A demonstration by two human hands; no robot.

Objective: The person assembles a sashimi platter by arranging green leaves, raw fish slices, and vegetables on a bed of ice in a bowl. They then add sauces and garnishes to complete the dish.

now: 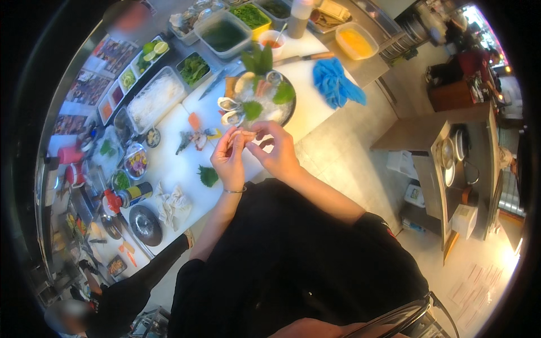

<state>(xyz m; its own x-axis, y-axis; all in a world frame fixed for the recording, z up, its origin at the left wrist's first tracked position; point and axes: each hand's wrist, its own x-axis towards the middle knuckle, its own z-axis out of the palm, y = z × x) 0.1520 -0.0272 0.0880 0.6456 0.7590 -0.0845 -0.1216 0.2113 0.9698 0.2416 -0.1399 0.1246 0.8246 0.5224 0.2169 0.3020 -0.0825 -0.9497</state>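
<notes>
Food piece [244, 136], small and pinkish, held above the near edge of the white board [309, 90], just below the dark plate [293, 107] in view. Left hand [231, 160]: thumb and fingers pinched on the piece. Right hand [277, 153]: thumb and forefinger bent at its right end; cannot tell whether they grip it. Plate bears ice, oysters [231, 118] at left and green leaves [252, 109]. Single leaf [208, 176] lies on the board, left of the left hand. Blue cloth [337, 83] lies right of the plate.
</notes>
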